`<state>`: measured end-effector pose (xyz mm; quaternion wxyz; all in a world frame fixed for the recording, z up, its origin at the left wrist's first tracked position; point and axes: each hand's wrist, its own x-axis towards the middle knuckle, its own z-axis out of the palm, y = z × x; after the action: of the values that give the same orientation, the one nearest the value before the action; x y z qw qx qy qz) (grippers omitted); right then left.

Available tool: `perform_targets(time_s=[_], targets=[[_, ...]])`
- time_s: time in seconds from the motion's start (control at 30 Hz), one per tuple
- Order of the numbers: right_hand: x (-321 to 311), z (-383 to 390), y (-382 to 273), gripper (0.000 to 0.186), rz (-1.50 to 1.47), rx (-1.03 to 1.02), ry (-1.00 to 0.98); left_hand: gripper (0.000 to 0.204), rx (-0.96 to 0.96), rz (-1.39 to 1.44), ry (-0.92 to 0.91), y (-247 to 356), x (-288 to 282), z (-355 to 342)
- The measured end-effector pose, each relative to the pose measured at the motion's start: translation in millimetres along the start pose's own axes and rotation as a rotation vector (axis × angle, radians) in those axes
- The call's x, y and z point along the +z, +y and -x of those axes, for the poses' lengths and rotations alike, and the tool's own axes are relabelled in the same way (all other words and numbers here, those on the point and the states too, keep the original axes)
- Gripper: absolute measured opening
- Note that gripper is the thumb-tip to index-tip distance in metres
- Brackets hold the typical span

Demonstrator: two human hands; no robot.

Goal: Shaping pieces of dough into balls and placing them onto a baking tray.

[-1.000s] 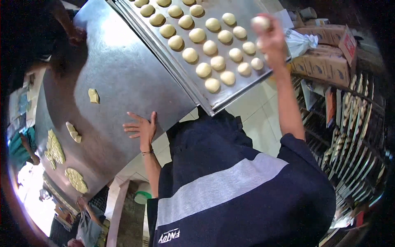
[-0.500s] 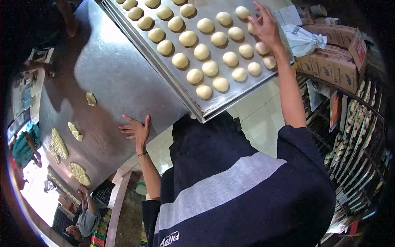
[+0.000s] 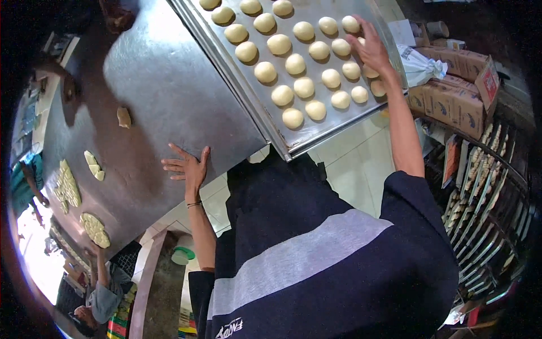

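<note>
My right hand (image 3: 372, 50) is over the right side of a metal baking tray (image 3: 339, 125), its thumb and fingers apart. Its fingertips are beside a pale round dough ball (image 3: 350, 24), and another ball shows partly between thumb and fingers. Whether the fingers touch either ball, I cannot tell. Several smooth dough balls (image 3: 304, 87) sit in rows on the tray. My left hand (image 3: 189, 165), fingers spread, rests flat on the near edge of the metal worktable (image 3: 164, 96). That hand holds nothing.
Flattened, cut dough pieces (image 3: 94, 230) lie at the table's left, with a small dough scrap (image 3: 123, 117) farther in. A co-worker's arm (image 3: 101, 268) reaches toward them at lower left. Right of the tray are a white bag (image 3: 420, 65), cardboard boxes (image 3: 451, 104) and a rack of loaded trays (image 3: 480, 192).
The tray has shifted right in the view and the table pieces left. My right hand's fingers have come down closer to the far right dough ball. My left hand stays on the table edge.
</note>
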<state>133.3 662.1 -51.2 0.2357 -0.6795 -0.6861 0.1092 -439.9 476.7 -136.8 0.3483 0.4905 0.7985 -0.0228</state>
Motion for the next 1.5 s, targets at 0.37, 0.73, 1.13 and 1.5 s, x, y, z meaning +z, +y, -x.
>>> perform_targets(time_s=[0.37, 0.73, 1.13, 1.5], targets=[[-4.9, 41.2, -12.3, 0.042, -0.036, 0.168, -0.064, 0.129, 0.230, 0.057, -0.085, -23.3, -6.8, -2.9], [85.2, 38.8, -265.9, 0.026, -0.320, 0.233, -0.110, 0.046, 0.785, 0.394, -0.023, -216.5, -134.2, -15.9], [453.4, 37.0, -589.0, 0.038, -0.164, -0.191, 0.156, 0.073, 0.088, 0.427, 0.888, -318.3, -273.3, -191.8], [438.3, 40.0, -730.7, 0.036, -1.318, 0.527, -1.106, 0.080, 0.118, 0.512, 0.890, -282.4, -248.1, -183.5]])
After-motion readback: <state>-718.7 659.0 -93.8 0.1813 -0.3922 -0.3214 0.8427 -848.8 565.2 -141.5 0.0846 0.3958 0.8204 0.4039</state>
